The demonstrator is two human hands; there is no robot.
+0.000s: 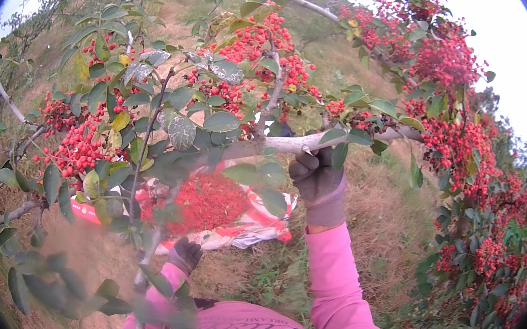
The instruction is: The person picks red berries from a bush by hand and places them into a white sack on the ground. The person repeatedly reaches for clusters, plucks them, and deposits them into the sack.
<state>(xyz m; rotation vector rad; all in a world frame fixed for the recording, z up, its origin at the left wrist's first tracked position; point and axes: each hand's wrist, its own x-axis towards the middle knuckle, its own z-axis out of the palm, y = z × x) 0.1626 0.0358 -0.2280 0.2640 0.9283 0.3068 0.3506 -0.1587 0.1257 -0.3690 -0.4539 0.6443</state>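
Both my hands wear dark gloves below pink sleeves. My right hand (pixel 318 173) is raised to a thick grey thorny branch (pixel 290 144), its fingers curled at the underside; leaves and the branch hide the fingertips, so what it holds cannot be told. Lower down, my left hand (pixel 186 254) is held with fingers apart and nothing visible in it, near the edge of a red and white sheet (pixel 256 232) on the ground. A heap of picked red berries (pixel 210 200) lies on that sheet. Above the branch hang red berry clusters (pixel 258 42) among green leaves.
More berry clusters (pixel 70 147) hang at the left, and dense fruiting branches (pixel 461 138) fill the right side. A thin upright twig (pixel 146 146) and blurred leaves (pixel 55 277) stand close to the camera. Dry grass (pixel 384 217) covers the slope.
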